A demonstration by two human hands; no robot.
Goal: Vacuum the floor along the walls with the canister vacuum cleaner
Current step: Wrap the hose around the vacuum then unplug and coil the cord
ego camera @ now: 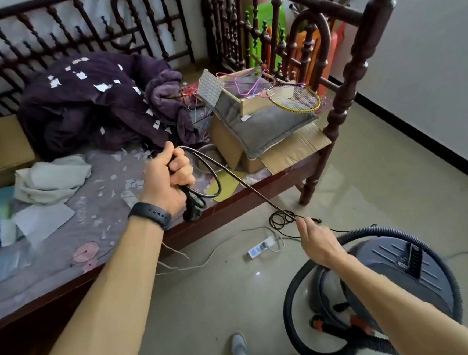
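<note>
two hands holding the vacuum's power cord beside the bed

the left hand (168, 179), a dark band at its wrist, is curled tight round a few loops of the black power cord (238, 177) over the near edge of the bed (229, 209), with the plug (192, 212) hanging just under the fist. the cord runs down to the right hand (319, 243), which pinches it between thumb and fingertips above the floor (209, 305). the canister vacuum cleaner (397, 271) stands on the floor at near right, under the right forearm, well apart from the far right wall (428, 64), its black hose (291, 318) looped around it. a white power strip (260, 247) lies on the floor between bed and vacuum. a purple blanket (87, 110) and a badminton racket (294, 99) lie on the bed.
</note>
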